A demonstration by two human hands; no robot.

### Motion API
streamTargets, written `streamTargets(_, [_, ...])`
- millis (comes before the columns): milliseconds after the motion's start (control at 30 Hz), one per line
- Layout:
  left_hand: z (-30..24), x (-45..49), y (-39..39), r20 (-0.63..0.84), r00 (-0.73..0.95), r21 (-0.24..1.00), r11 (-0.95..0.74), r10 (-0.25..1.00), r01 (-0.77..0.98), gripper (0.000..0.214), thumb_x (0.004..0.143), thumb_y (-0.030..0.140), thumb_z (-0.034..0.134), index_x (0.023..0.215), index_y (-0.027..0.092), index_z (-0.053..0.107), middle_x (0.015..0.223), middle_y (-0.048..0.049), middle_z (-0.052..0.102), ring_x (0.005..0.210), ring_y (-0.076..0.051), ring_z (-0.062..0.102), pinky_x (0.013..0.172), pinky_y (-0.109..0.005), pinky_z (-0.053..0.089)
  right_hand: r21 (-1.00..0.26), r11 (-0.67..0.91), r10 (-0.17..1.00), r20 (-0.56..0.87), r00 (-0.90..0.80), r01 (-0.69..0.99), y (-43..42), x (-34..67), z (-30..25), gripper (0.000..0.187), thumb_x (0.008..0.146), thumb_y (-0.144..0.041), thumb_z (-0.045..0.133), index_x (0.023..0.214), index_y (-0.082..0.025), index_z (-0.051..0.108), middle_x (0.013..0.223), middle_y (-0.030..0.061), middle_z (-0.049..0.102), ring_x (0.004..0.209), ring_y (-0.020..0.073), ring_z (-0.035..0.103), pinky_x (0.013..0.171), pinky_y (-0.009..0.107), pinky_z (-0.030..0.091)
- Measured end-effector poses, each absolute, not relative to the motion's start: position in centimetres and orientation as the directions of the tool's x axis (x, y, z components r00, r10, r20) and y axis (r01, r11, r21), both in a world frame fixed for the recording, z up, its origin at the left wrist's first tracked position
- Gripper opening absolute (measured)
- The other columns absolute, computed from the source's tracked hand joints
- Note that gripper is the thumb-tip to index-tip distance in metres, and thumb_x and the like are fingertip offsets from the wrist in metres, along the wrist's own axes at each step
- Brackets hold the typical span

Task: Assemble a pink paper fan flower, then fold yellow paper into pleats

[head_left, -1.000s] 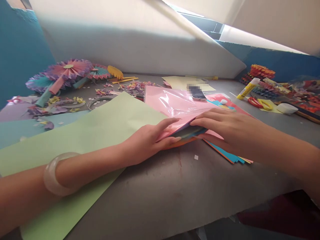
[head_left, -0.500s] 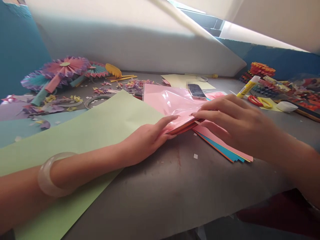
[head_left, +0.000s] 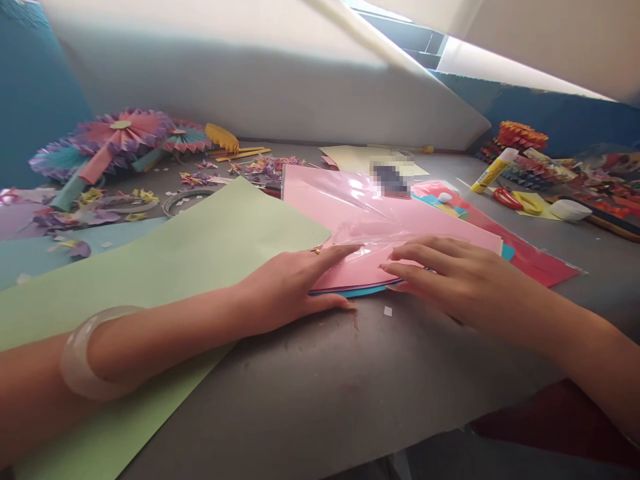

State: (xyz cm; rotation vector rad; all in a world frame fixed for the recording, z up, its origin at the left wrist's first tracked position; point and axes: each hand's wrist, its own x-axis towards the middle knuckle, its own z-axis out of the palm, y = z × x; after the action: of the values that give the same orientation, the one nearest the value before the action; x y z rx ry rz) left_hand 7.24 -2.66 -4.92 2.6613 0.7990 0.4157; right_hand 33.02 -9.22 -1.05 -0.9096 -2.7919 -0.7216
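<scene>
- The left hand (head_left: 290, 287) lies flat on the near left corner of the paper stack (head_left: 360, 220). Its fingers are stretched and close together on the pink top sheet, and the thumb rests on the table (head_left: 350, 387) just beside the stack's edge. It grips nothing.
- The right hand (head_left: 450, 280) lies at 3 o'clock from the left hand. Its fingers are a little spread and press on the near edge of the same stack; nothing is closed inside it.
- The paper stack sits near the middle of the table, at 12 o'clock from both hands. A shiny clear wrap covers the pink top sheet, and blue and red sheets show at the edges.
- A pale bracelet (head_left: 80, 353) is on the left wrist.
- A big green sheet (head_left: 200, 247) lies under the left forearm, touching the stack at its 9 o'clock side.
- Folded paper fans (head_left: 120, 133) stand at 10 o'clock, far on the table, with small paper scraps near them.
- A glue stick (head_left: 493, 171) and red scissors (head_left: 513, 200) lie at 2 o'clock, well apart from the hands.
</scene>
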Motion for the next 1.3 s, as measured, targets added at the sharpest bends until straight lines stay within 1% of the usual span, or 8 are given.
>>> streamTargets(133, [-5.0, 7.3, -2.7, 0.169, 0.793, 0.395, -0.778, 0.585, 0.489, 0.068, 0.090, 0.054, 0.055, 0.149, 0.030, 0.031, 0.096, -0.0025, 0.069, 0.080, -0.022, 0.066, 0.067, -0.026, 0.045, 0.449, 0.683, 0.526, 0.245, -0.815, 0.576, -9.0, 32.6, -1.1, 0.031, 0.094, -0.005, 0.039, 0.113, -0.009, 0.063, 0.110, 0.0133, 0.069, 0.100, 0.0237, 0.063, 0.085, 0.037, 0.050])
streamTargets(267, [-5.1, 7.4, -2.7, 0.189, 0.792, 0.389, -0.785, 0.580, 0.482, 0.070, 0.090, 0.056, 0.055, 0.149, 0.029, 0.030, 0.103, -0.0046, 0.071, 0.085, -0.024, 0.067, 0.070, -0.029, 0.047, 0.512, 0.612, 0.526, 0.304, -0.794, 0.602, -8.8, 32.1, -1.1, 0.031, 0.095, -0.004, 0.038, 0.113, -0.010, 0.063, 0.105, 0.0125, 0.071, 0.096, 0.0231, 0.065, 0.076, 0.034, 0.050])
streamTargets(433, [-5.3, 7.3, -2.7, 0.217, 0.773, 0.393, -0.778, 0.597, 0.491, 0.053, 0.098, 0.043, 0.043, 0.149, 0.033, 0.029, 0.113, -0.0027, 0.071, 0.091, -0.022, 0.068, 0.073, -0.028, 0.047, 0.453, 0.611, 0.554, 0.341, -0.759, 0.650, -8.6, 32.0, -0.9, 0.028, 0.094, -0.006, 0.042, 0.112, -0.012, 0.062, 0.103, 0.0110, 0.071, 0.097, 0.0237, 0.065, 0.075, 0.034, 0.050])
streamTargets(533, [-5.4, 7.3, -2.7, 0.232, 0.764, 0.377, -0.779, 0.603, 0.501, 0.053, 0.098, 0.045, 0.043, 0.148, 0.033, 0.031, 0.110, -0.0022, 0.071, 0.088, -0.022, 0.069, 0.073, -0.028, 0.048, 0.434, 0.618, 0.549, 0.359, -0.755, 0.655, -8.7, 32.2, -0.9, 0.028, 0.092, -0.004, 0.045, 0.113, -0.013, 0.061, 0.103, 0.0105, 0.072, 0.097, 0.0242, 0.065, 0.074, 0.035, 0.050])
streamTargets(700, [-5.2, 7.4, -2.6, 0.197, 0.784, 0.382, -0.783, 0.588, 0.491, 0.050, 0.099, 0.039, 0.039, 0.148, 0.032, 0.032, 0.114, -0.0039, 0.071, 0.090, -0.024, 0.069, 0.074, -0.032, 0.049, 0.476, 0.590, 0.536, 0.373, -0.757, 0.652, -8.8, 32.1, -1.1, 0.027, 0.092, -0.003, 0.045, 0.112, -0.013, 0.062, 0.100, 0.0093, 0.072, 0.094, 0.0229, 0.066, 0.071, 0.033, 0.049])
streamTargets(967, [-5.3, 7.4, -2.7, 0.200, 0.775, 0.369, -0.779, 0.600, 0.507, 0.051, 0.099, 0.036, 0.040, 0.148, 0.031, 0.031, 0.120, -0.0051, 0.069, 0.097, -0.025, 0.069, 0.077, -0.032, 0.050, 0.431, 0.603, 0.521, 0.425, -0.740, 0.672, -8.7, 32.0, -1.3, 0.024, 0.090, -0.004, 0.052, 0.111, -0.012, 0.061, 0.100, 0.0099, 0.071, 0.096, 0.0227, 0.065, 0.078, 0.035, 0.050])
streamTargets(1133, [-5.4, 7.5, -2.5, 0.215, 0.776, 0.345, -0.789, 0.594, 0.508, 0.051, 0.098, 0.042, 0.041, 0.148, 0.031, 0.034, 0.115, -0.0050, 0.071, 0.093, -0.026, 0.070, 0.074, -0.033, 0.050, 0.450, 0.581, 0.527, 0.427, -0.735, 0.678, -8.9, 32.0, -1.5, 0.025, 0.090, -0.003, 0.051, 0.111, -0.013, 0.059, 0.100, 0.0087, 0.072, 0.093, 0.0219, 0.066, 0.073, 0.033, 0.050])
streamTargets(1300, [-5.2, 7.5, -2.5, 0.198, 0.790, 0.272, -0.807, 0.580, 0.524, 0.054, 0.096, 0.028, 0.042, 0.149, 0.027, 0.032, 0.104, -0.0048, 0.073, 0.081, -0.022, 0.069, 0.072, -0.030, 0.049, 0.440, 0.563, 0.547, 0.436, -0.715, 0.699, -8.7, 31.8, -1.5, 0.023, 0.090, -0.004, 0.052, 0.109, -0.014, 0.060, 0.099, 0.0078, 0.072, 0.091, 0.0214, 0.067, 0.067, 0.031, 0.049])
